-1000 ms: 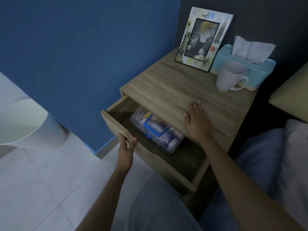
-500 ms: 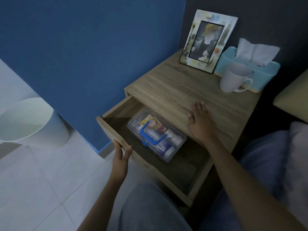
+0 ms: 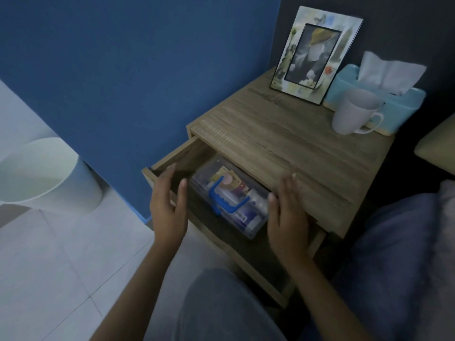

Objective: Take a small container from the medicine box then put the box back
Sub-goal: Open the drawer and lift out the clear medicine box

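A clear plastic medicine box [image 3: 248,219] with a blue handle [image 3: 227,199] lies in the open drawer [image 3: 172,158] of a wooden nightstand [image 3: 295,148]. Several small bottles and packets show through its lid. My left hand [image 3: 167,205] hovers open at the box's left end, above the drawer front, fingers spread. My right hand [image 3: 288,212] hovers open at the box's right end, palm turned toward it. Neither hand touches the box as far as I can see.
On the nightstand top stand a picture frame [image 3: 316,55], a white mug [image 3: 353,113] and a light blue tissue box [image 3: 406,102]. A white bin [image 3: 44,175] stands on the tiled floor to the left. My knee [image 3: 221,308] is below the drawer, bedding [image 3: 406,242] to the right.
My left hand let go of the drawer front and rose toward the box. My right hand left the nightstand top and came down beside the box's right end.
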Demonstrator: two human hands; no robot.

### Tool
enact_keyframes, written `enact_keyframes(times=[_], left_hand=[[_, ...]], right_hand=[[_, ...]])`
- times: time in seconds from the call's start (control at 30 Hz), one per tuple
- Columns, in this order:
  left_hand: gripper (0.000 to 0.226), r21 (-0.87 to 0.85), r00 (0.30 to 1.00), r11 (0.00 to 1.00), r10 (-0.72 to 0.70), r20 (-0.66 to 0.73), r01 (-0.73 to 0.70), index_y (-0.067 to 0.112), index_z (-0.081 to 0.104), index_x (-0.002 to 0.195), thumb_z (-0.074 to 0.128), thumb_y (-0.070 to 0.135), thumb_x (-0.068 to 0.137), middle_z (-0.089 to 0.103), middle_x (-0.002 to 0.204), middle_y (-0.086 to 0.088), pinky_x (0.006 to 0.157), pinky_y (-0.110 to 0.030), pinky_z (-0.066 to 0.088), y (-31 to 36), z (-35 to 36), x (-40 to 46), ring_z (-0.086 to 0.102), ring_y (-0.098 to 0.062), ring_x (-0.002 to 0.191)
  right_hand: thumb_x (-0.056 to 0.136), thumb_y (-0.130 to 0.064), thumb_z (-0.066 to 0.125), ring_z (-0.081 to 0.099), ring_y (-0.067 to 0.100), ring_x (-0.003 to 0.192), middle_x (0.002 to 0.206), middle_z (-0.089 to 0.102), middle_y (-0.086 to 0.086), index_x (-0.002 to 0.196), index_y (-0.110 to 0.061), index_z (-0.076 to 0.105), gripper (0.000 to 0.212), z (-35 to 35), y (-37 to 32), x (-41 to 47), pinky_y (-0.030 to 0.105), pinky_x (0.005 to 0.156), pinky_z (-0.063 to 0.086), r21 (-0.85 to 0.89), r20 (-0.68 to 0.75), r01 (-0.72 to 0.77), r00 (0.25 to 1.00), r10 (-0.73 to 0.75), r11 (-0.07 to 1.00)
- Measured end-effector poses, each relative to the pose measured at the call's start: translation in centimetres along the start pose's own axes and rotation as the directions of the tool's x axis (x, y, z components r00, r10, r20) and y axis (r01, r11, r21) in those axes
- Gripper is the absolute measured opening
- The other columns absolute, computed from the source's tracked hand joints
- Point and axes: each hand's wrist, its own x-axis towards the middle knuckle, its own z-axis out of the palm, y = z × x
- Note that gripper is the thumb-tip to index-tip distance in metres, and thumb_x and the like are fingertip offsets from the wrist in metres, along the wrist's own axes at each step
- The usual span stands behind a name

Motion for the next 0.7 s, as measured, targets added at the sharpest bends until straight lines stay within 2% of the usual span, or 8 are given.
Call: enact_keyframes(times=[0.07, 0.17, 0.23, 0.3, 0.43, 0.5, 0.63, 0.7], left_hand=[[0.039, 0.081, 0.992, 0.994, 0.065, 0.112, -0.074, 0.019, 0.057, 0.123, 0.042, 0.042, 0.096, 0.062, 0.119, 0.0, 0.087, -0.02, 0.04, 0.7, 1.0, 2.9, 0.053, -0.004, 0.106], [0.04, 0.238, 0.915, 0.971, -0.067, 0.397, -0.032, 0.012, 0.057, 0.118, 0.04, 0.042, 0.097, 0.065, 0.108, -0.009, 0.081, -0.031, 0.047, 0.3, 3.6, 6.8, 0.061, -0.017, 0.097], [0.044, 0.327, 0.864, 0.944, -0.191, 0.467, 0.032, 0.011, 0.056, 0.12, 0.039, 0.044, 0.097, 0.066, 0.107, -0.013, 0.086, -0.04, 0.052, -0.5, 5.1, 8.4, 0.064, -0.025, 0.097], [0.049, 0.39, 0.837, 0.915, -0.291, 0.463, 0.103, 0.009, 0.057, 0.117, 0.037, 0.048, 0.096, 0.066, 0.107, -0.016, 0.091, -0.046, 0.051, -1.3, 6.0, 9.5, 0.064, -0.028, 0.099], [0.055, 0.403, 0.655, 0.861, -0.502, 0.566, 0.312, 0.009, 0.06, 0.105, 0.035, 0.058, 0.093, 0.062, 0.101, -0.014, 0.08, -0.037, 0.046, -2.0, 7.4, 10.1, 0.059, -0.022, 0.087], [0.055, 0.395, 0.591, 0.831, -0.556, 0.584, 0.392, 0.012, 0.059, 0.098, 0.035, 0.061, 0.092, 0.057, 0.09, -0.007, 0.069, -0.031, 0.04, -1.7, 7.3, 9.9, 0.052, -0.015, 0.074], [0.062, 0.385, 0.589, 0.847, -0.531, 0.609, 0.366, 0.006, 0.057, 0.119, 0.036, 0.058, 0.093, 0.06, 0.115, -0.016, 0.088, -0.04, 0.044, -1.9, 7.0, 10.2, 0.058, -0.025, 0.097], [0.058, 0.366, 0.622, 0.87, -0.493, 0.608, 0.331, 0.007, 0.058, 0.117, 0.037, 0.056, 0.094, 0.06, 0.12, -0.019, 0.083, -0.036, 0.043, -1.3, 6.5, 10.4, 0.058, -0.021, 0.091]], right_hand=[[0.097, -0.054, 0.021, 0.01, 0.006, 0.149, 0.162, 0.018, -0.007, 0.151, -0.027, 0.024, 0.06, 1.3, -1.0, -2.9, 0.032, 0.12, 0.016, 0.077, 0.058, -0.076, 0.996, 0.072, 0.994], [0.097, -0.047, 0.033, 0.02, 0.009, 0.146, 0.159, 0.028, -0.004, 0.149, -0.029, 0.03, 0.055, 3.0, -1.1, -4.3, 0.039, 0.119, 0.028, 0.161, 0.055, -0.233, 0.972, 0.227, 0.959], [0.095, -0.044, 0.044, 0.046, 0.005, 0.13, 0.151, 0.041, -0.002, 0.149, -0.031, 0.029, 0.057, 3.6, -0.7, -3.5, 0.029, 0.095, 0.051, 0.294, 0.051, -0.381, 0.922, 0.384, 0.876], [0.092, -0.042, 0.053, 0.054, -0.002, 0.11, 0.145, 0.048, -0.001, 0.15, -0.033, 0.027, 0.064, 4.1, -0.3, -2.2, 0.013, 0.076, 0.045, 0.473, 0.086, -0.524, 0.827, 0.555, 0.708], [0.093, -0.041, 0.055, 0.056, 0.025, 0.123, 0.141, 0.052, 0.011, 0.148, -0.021, 0.034, 0.062, 5.9, 0.2, -0.1, 0.038, 0.094, 0.049, 0.616, 0.298, -0.734, 0.554, 0.778, 0.287], [0.095, -0.045, 0.049, 0.06, 0.026, 0.115, 0.131, 0.058, 0.012, 0.142, -0.018, 0.043, 0.054, 6.5, -0.5, 0.3, 0.037, 0.085, 0.05, 0.625, 0.39, -0.766, 0.471, 0.791, 0.147], [0.097, -0.049, 0.04, 0.062, 0.022, 0.097, 0.103, 0.061, 0.005, 0.136, -0.02, 0.046, 0.05, 6.6, -2.1, 0.2, 0.04, 0.088, 0.049, 0.648, 0.441, -0.761, 0.415, 0.796, 0.038], [0.097, -0.049, 0.039, 0.061, 0.02, 0.088, 0.095, 0.06, 0.002, 0.134, -0.02, 0.047, 0.048, 6.4, -2.8, -0.1, 0.043, 0.091, 0.047, 0.636, 0.455, -0.771, 0.402, 0.795, 0.026]])
